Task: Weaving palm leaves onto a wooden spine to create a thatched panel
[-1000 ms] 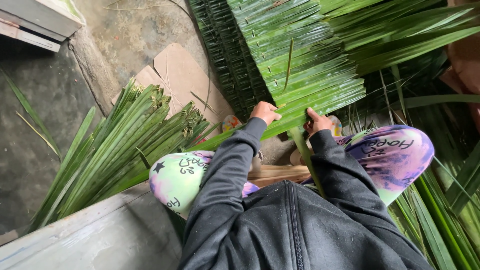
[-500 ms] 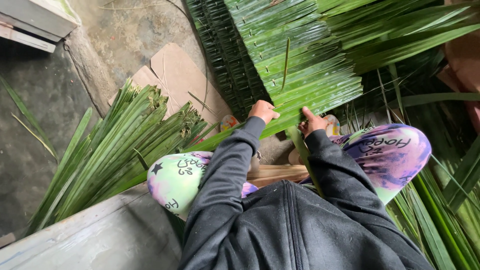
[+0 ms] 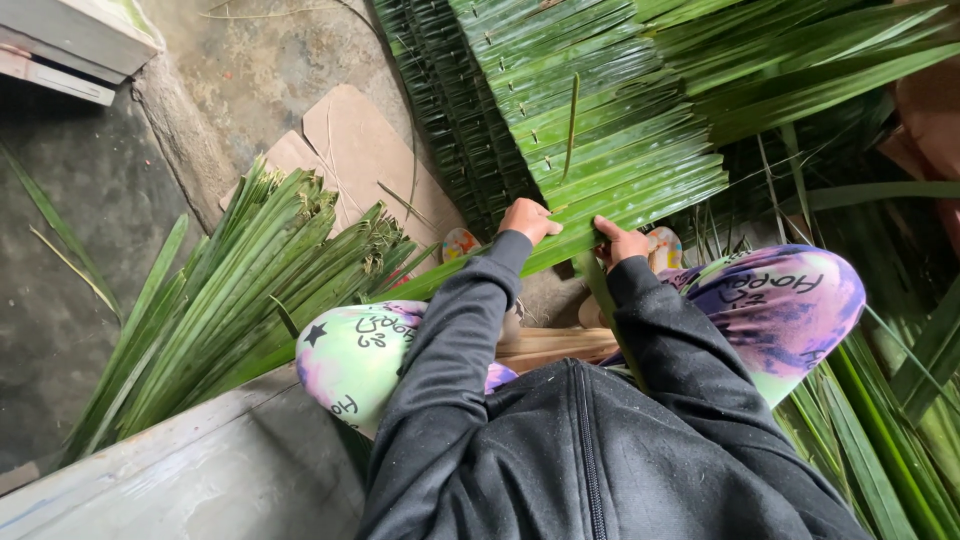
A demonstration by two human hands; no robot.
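Since the earlier frame the right hand [image 3: 622, 240] has slid a little left along the leaf edge, toward the left hand [image 3: 528, 219]; the left hand has barely shifted.

Nearest the camera: black zip jacket [image 3: 590, 450], both sleeves reaching forward. Knees in pale tie-dye trousers [image 3: 790, 305] spread to either side. A grey plank [image 3: 180, 470] runs along the lower left.

Both hands sit at the near edge of the stitched palm-leaf panel [image 3: 610, 130]. Left hand: fingers curled over and closed on the nearest folded leaf strip [image 3: 480, 265], knuckles up. Right hand: thumb and fingers pinched together on the same strip, just beside the left, with a narrow gap between the two. The strip runs on leftward past the left knee.

To the left, a loose bundle of long green leaves [image 3: 230, 290] lies fanned on the concrete floor [image 3: 70, 200], stems toward the upper right. Beyond it lie flat cardboard pieces [image 3: 360, 150].

The panel rises away from the hands, rows of overlapping leaves pinned with small pale slivers; one thin loose sliver [image 3: 572, 112] lies across it. More loose fronds [image 3: 900, 400] lie at right. A grey box edge [image 3: 80, 40] sits far upper left.
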